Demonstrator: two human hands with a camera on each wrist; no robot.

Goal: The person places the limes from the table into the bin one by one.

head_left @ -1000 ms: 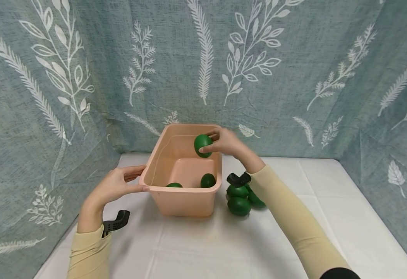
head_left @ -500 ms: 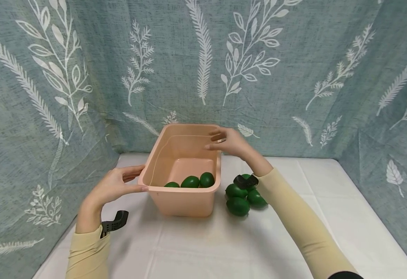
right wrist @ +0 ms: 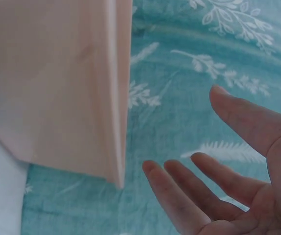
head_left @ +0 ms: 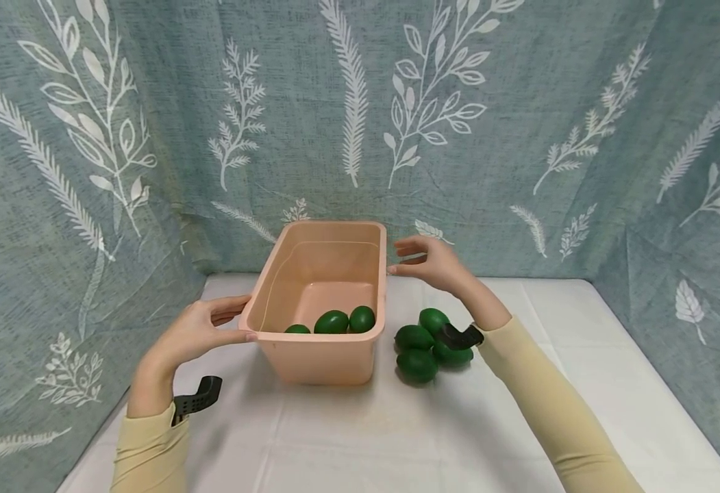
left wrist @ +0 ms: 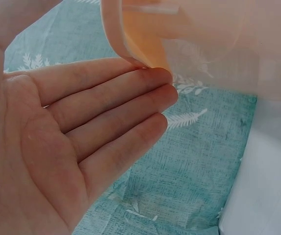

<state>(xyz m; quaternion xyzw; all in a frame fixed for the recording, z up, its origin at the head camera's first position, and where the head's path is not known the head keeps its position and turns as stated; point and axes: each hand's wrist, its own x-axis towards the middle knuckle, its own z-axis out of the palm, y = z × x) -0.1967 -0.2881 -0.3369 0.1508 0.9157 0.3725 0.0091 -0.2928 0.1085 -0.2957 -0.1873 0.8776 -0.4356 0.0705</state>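
Observation:
A peach plastic bin [head_left: 319,359] stands on the table. Several glossy dark green oval fruits that look like limes [head_left: 331,322] lie inside at its near end, partly hidden by the front wall. My left hand [head_left: 196,333] is at the bin's near left corner, thumb at the front rim; in the left wrist view its straight fingers [left wrist: 125,115] touch the rim from outside. Just beyond the bin's right rim, my right hand [head_left: 430,263] is in the air, fingers loosely bent and holding nothing. Several more limes [head_left: 417,365] sit in a cluster right of the bin.
A white cloth [head_left: 335,438] covers the table. Blue-green curtain fabric [head_left: 310,103] with white leaf prints hangs behind and along both sides, close to the bin's far end. A black wrist mount [head_left: 461,335] on the right arm overlaps the lime cluster in the head view.
The right hand has let go of a lime inside the bin, where it now lies between two others. That hand has moved right, out past the rim. The left hand has stayed at the corner.

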